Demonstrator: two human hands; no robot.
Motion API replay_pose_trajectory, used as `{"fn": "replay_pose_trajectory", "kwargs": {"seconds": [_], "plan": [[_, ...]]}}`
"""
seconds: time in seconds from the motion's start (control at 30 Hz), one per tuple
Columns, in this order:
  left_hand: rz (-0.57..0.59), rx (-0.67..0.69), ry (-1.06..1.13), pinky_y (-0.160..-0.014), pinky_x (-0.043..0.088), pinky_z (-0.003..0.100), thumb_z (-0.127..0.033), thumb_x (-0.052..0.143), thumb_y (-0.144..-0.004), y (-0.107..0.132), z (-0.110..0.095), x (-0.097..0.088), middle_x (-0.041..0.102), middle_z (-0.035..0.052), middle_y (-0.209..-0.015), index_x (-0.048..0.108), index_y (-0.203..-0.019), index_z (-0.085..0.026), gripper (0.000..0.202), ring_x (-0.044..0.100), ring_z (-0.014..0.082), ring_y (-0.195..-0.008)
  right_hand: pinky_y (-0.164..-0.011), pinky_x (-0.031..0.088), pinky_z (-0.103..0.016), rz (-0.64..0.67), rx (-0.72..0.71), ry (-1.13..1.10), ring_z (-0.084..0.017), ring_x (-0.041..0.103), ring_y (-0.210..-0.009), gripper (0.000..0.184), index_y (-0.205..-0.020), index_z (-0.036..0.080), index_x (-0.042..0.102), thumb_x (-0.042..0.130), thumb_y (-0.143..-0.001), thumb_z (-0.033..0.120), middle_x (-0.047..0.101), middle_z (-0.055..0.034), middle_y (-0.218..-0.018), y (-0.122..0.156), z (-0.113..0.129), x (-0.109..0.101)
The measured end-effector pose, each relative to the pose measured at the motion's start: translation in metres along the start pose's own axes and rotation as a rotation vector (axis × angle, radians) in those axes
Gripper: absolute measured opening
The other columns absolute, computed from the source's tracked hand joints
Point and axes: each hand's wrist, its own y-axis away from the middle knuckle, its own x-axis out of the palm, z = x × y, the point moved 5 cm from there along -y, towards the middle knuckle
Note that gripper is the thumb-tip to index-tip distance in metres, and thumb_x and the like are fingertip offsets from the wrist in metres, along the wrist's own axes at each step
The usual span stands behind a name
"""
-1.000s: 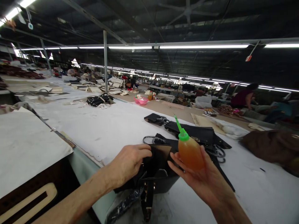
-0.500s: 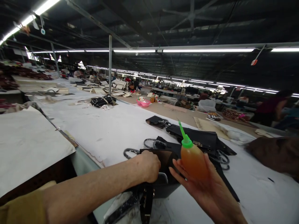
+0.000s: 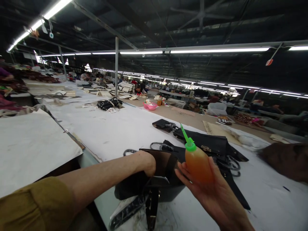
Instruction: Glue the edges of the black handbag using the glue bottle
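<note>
My right hand (image 3: 204,183) is wrapped round a squeeze bottle (image 3: 198,165) of orange-brown liquid. Its green cap and thin nozzle point up and to the left. In front of me a black handbag (image 3: 168,192) stands open on the white table, its brown lining showing. My left hand (image 3: 146,163) reaches down inside the bag; its fingers are hidden by the bag's wall. A strap with metal fittings hangs from the near side of the bag, and a plastic-wrapped handle (image 3: 127,213) lies below it. Behind the bottle lie more black bags (image 3: 202,141) with wrapped handles.
A pink basin (image 3: 150,106) stands farther back, near another orange bottle (image 3: 159,101). A polka-dot black item (image 3: 109,104) lies on the white table (image 3: 115,128). Brown material (image 3: 285,162) is at the right. A metal post (image 3: 116,67) rises beyond, and people work in the background.
My left hand has gone deeper into the black handbag, so its fist is now hidden. More of the bag's opening shows. The bottle stays in my right hand, almost unmoved.
</note>
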Motion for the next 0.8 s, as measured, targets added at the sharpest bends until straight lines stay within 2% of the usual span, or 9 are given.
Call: {"fn": "replay_pose_trajectory", "kwargs": {"seconds": [0.07, 0.13, 0.2, 0.3, 0.43, 0.53, 0.6, 0.67, 0.8], "plan": [[0.106, 0.045, 0.031, -0.063, 0.046, 0.03, -0.016, 0.067, -0.061, 0.012, 0.0, -0.013, 0.066, 0.0044, -0.057, 0.07, -0.055, -0.019, 0.007, 0.06, 0.0208, -0.059, -0.09, 0.047, -0.054, -0.006, 0.01, -0.005, -0.034, 0.061, -0.099, 0.037, -0.096, 0.01, 0.068, 0.07, -0.077, 0.041, 0.069, -0.0169, -0.095, 0.0, 0.0, 0.001], [0.157, 0.09, 0.119, -0.058, 0.044, 0.026, -0.022, 0.056, -0.072, 0.027, 0.0, -0.028, 0.067, 0.0016, -0.066, 0.073, -0.078, -0.019, 0.018, 0.059, 0.0169, -0.06, -0.088, 0.048, -0.055, -0.029, 0.026, -0.024, -0.036, 0.06, -0.1, 0.039, -0.097, 0.009, 0.068, 0.072, -0.075, 0.042, 0.068, -0.0181, -0.096, -0.002, 0.0, 0.001], [0.079, 0.102, 0.312, -0.057, 0.043, 0.022, -0.022, 0.047, -0.078, 0.042, 0.006, -0.044, 0.067, -0.0007, -0.071, 0.069, -0.094, -0.019, 0.028, 0.058, 0.014, -0.063, -0.087, 0.049, -0.056, -0.046, 0.025, -0.044, -0.038, 0.059, -0.102, 0.041, -0.097, 0.009, 0.068, 0.074, -0.073, 0.042, 0.068, -0.0194, -0.097, -0.005, 0.0, -0.001], [-0.184, -0.006, 0.489, -0.06, 0.041, 0.021, -0.022, 0.043, -0.076, 0.063, 0.031, -0.052, 0.064, -0.0007, -0.072, 0.068, -0.087, -0.016, 0.027, 0.056, 0.0131, -0.067, -0.088, 0.048, -0.057, -0.029, 0.015, -0.062, -0.039, 0.058, -0.103, 0.042, -0.099, 0.008, 0.067, 0.074, -0.074, 0.04, 0.067, -0.0212, -0.098, -0.009, 0.0, -0.002], [-0.384, -0.301, 0.452, -0.062, 0.04, 0.024, -0.019, 0.044, -0.071, 0.091, 0.074, -0.025, 0.06, 0.0004, -0.073, 0.064, -0.085, -0.015, 0.025, 0.052, 0.0137, -0.066, -0.089, 0.047, -0.057, -0.042, 0.029, -0.078, -0.04, 0.056, -0.106, 0.044, -0.1, 0.008, 0.067, 0.074, -0.073, 0.041, 0.067, -0.0218, -0.098, -0.011, -0.002, -0.005], [-0.281, -0.437, 0.562, -0.057, 0.039, 0.025, -0.02, 0.049, -0.066, 0.105, 0.096, 0.011, 0.057, -0.0014, -0.071, 0.055, -0.114, -0.015, 0.049, 0.051, 0.0147, -0.063, -0.088, 0.048, -0.056, -0.05, 0.026, -0.072, -0.04, 0.056, -0.106, 0.045, -0.102, 0.007, 0.067, 0.074, -0.073, 0.041, 0.067, -0.0232, -0.098, -0.011, -0.001, -0.007], [-0.186, -0.421, 0.688, -0.059, 0.042, 0.025, -0.023, 0.057, -0.062, 0.107, 0.099, 0.029, 0.059, -0.0009, -0.08, 0.039, -0.132, -0.016, 0.073, 0.053, 0.0161, -0.068, -0.087, 0.048, -0.055, -0.048, 0.026, -0.066, -0.04, 0.056, -0.106, 0.045, -0.101, 0.006, 0.068, 0.074, -0.073, 0.041, 0.067, -0.0242, -0.097, -0.011, -0.001, -0.007], [-0.186, -0.339, 0.75, -0.067, 0.045, 0.026, -0.026, 0.064, -0.057, 0.102, 0.095, 0.033, 0.061, 0.0023, -0.097, 0.035, -0.135, -0.018, 0.083, 0.057, 0.0182, -0.081, -0.087, 0.049, -0.055, -0.049, 0.023, -0.059, -0.04, 0.056, -0.105, 0.044, -0.099, 0.006, 0.068, 0.074, -0.073, 0.042, 0.067, -0.0246, -0.094, -0.011, -0.002, -0.006], [-0.23, -0.308, 0.592, -0.079, 0.045, 0.03, -0.036, 0.066, -0.058, 0.088, 0.081, 0.018, 0.063, 0.0058, -0.104, 0.059, -0.109, -0.017, 0.055, 0.058, 0.0235, -0.094, -0.087, 0.048, -0.055, -0.039, -0.015, -0.027, -0.041, 0.056, -0.105, 0.043, -0.095, 0.005, 0.069, 0.072, -0.075, 0.043, 0.067, -0.025, -0.089, -0.013, -0.002, -0.004]]}}
